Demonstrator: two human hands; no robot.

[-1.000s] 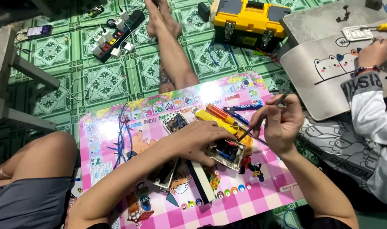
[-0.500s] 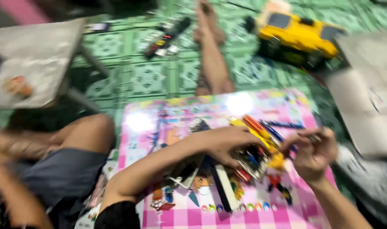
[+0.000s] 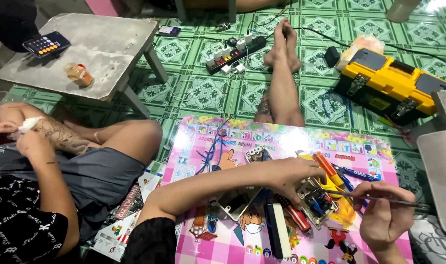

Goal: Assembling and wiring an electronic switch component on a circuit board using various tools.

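1. While pinned flat on the pink play mat (image 3: pixel 198 161), small opened circuit box (image 3: pixel 315 199) sits under the left hand (image 3: pixel 292 177), fingers spread over its top edge.
2. Right hand (image 3: pixel 385 215) clamped around a thin metal probe (image 3: pixel 374 198), tip reaching the box's wiring.
3. Screwdrivers (image 3: pixel 329 168) just beside the box.
4. Yellow toolbox (image 3: pixel 390 84) well apart on the green tiled floor (image 3: pixel 203 93).
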